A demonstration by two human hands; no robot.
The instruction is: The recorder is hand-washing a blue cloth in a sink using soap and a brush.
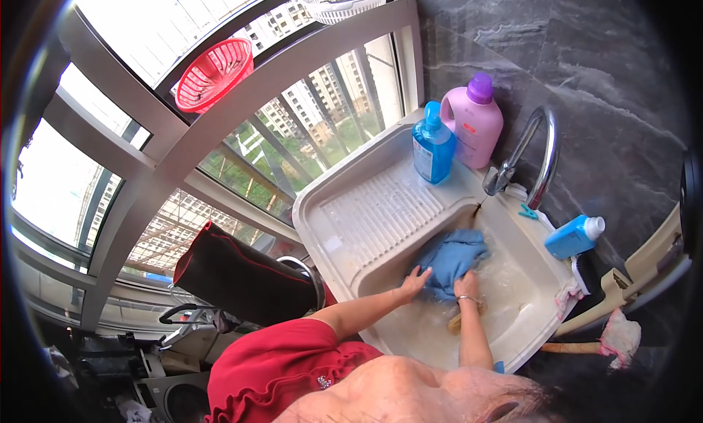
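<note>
A wet blue cloth (453, 258) lies bunched in cloudy water in the basin of a pale laundry sink (379, 340). My left hand (416, 284) rests at the cloth's lower left edge, its visible fingers apart; its underside is hidden. At the cloth's lower right, my right hand (466, 286), with a bracelet at the wrist, is closed on a fold. Beside that wrist, partly behind it, a yellowish-brown object (455, 324) sits in the water; its kind is unclear. A chrome faucet (544, 154) arches over the sink's far right edge.
A ribbed washboard (384, 214) adjoins the basin. Behind stand a blue bottle (434, 151) and a pink detergent jug (475, 126). Along the right rim are a teal clothespin (528, 212), another blue bottle (574, 237) and a brush (582, 275). A black rolled item (247, 275) stands left.
</note>
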